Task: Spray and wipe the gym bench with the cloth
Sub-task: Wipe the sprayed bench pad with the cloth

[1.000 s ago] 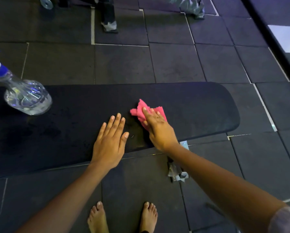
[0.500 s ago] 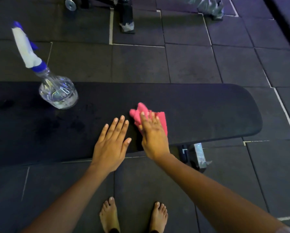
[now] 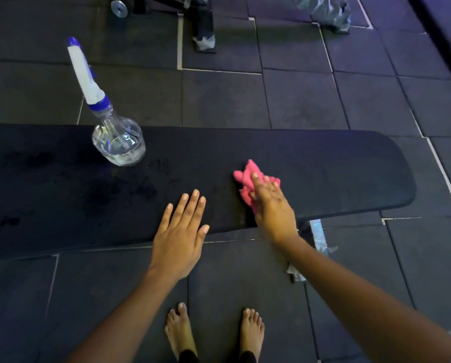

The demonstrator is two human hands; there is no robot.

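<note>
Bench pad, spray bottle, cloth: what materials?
Long black bench pad: matte, probably vinyl or textured upholstery; darker wet-looking patches show. Clear round spray bottle: glossy transparent body, likely plastic, with white-and-blue sprayer. Crumpled pink cloth: soft, fuzzy, likely microfibre.

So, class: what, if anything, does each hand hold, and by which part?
The right hand presses the pink cloth flat on the bench, fingers over its near half. The left hand holds nothing.
</note>
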